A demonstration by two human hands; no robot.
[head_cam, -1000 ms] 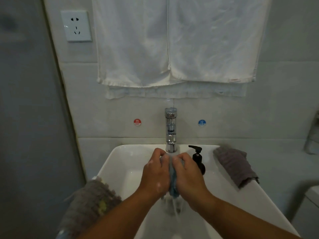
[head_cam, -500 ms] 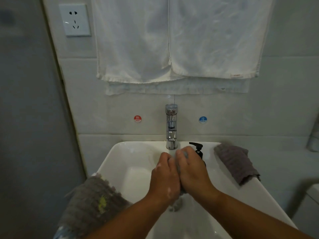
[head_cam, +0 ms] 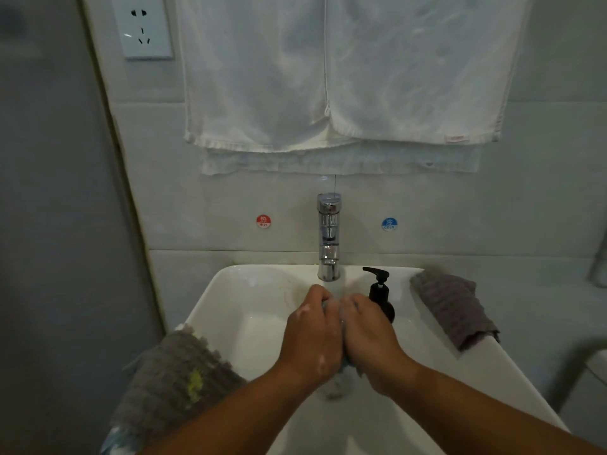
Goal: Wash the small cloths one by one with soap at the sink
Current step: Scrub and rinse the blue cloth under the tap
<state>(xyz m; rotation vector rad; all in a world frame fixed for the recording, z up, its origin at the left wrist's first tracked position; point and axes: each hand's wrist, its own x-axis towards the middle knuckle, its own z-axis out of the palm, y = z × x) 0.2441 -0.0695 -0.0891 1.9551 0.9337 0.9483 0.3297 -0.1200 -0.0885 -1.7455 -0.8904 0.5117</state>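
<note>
Sliding back toward the chrome tap (head_cam: pixel 328 238), left hand (head_cam: pixel 312 339) and right hand (head_cam: pixel 368 336) clamp the small blue-grey cloth (head_cam: pixel 336 387), mid-scrub

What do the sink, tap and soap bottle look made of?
The sink is glossy, smooth white: likely glazed ceramic. The tap is mirror-bright: apparently chromed metal. The soap bottle is dark brown with a black pump: probably plastic, possibly glass.
</note>
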